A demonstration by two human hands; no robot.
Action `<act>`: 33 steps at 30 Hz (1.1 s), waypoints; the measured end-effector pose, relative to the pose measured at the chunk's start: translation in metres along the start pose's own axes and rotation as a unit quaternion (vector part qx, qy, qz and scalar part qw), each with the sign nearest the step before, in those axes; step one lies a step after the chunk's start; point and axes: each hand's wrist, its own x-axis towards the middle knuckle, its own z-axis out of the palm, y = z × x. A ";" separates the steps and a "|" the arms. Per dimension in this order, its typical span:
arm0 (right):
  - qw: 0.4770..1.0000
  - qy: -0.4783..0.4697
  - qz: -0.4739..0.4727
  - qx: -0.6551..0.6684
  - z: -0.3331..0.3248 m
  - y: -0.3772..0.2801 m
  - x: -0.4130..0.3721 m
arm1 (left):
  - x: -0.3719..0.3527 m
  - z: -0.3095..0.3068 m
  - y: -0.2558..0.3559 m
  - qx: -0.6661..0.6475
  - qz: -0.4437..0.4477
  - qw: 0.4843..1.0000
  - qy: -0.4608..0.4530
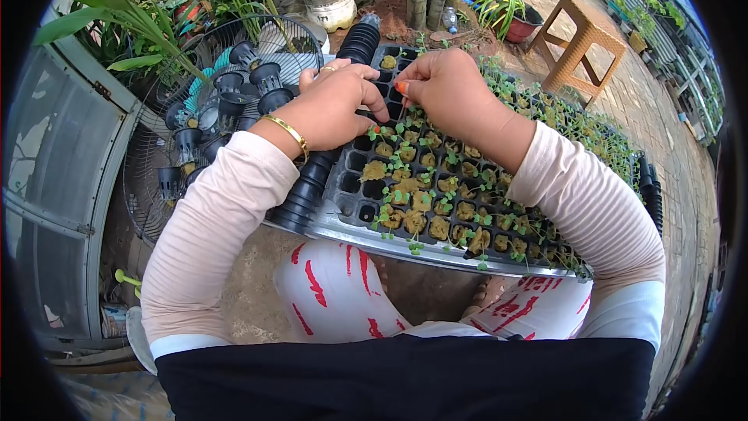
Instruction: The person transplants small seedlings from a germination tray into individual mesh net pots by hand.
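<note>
**Paved yard, two hands working over a seedling tray**

Beyond a plastic stool (580,47), a paved yard (678,187) is stretching away. On the metal-edged tabletop (389,248), the seedling tray (340,201) is lying in front of the person, between the forearms, its plugs (414,222) carrying small green sprouts. A stack of black net cups (296,195) is running beside its left edge.

The right hand (452,97) is bringing thumb and forefinger together above the cells; whether anything is between them, I cannot tell. The left hand (331,105) is reaching over the near-left cells, its grip slightly apart and seemingly holding nothing. Handling well means pinching lightly, sparing the thin stems, and lifting straight.
</note>
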 end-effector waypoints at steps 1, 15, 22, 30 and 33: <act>0.999 0.016 -0.026 -0.038 0.000 -0.001 -0.001 | 0.001 0.000 0.000 -0.002 0.003 1.000 -0.003; 0.997 -0.029 0.045 0.059 0.004 0.016 0.006 | 0.001 0.000 -0.003 0.004 0.027 1.000 -0.003; 0.999 0.007 0.038 0.025 0.001 0.010 0.005 | 0.008 0.004 -0.007 -0.016 0.032 0.999 -0.001; 1.000 0.016 0.000 -0.013 0.001 0.006 0.002 | 0.026 -0.007 0.019 0.066 -0.001 0.996 -0.059; 1.000 0.020 0.002 -0.003 0.003 0.007 0.003 | 0.034 0.000 0.019 0.071 -0.037 0.993 -0.082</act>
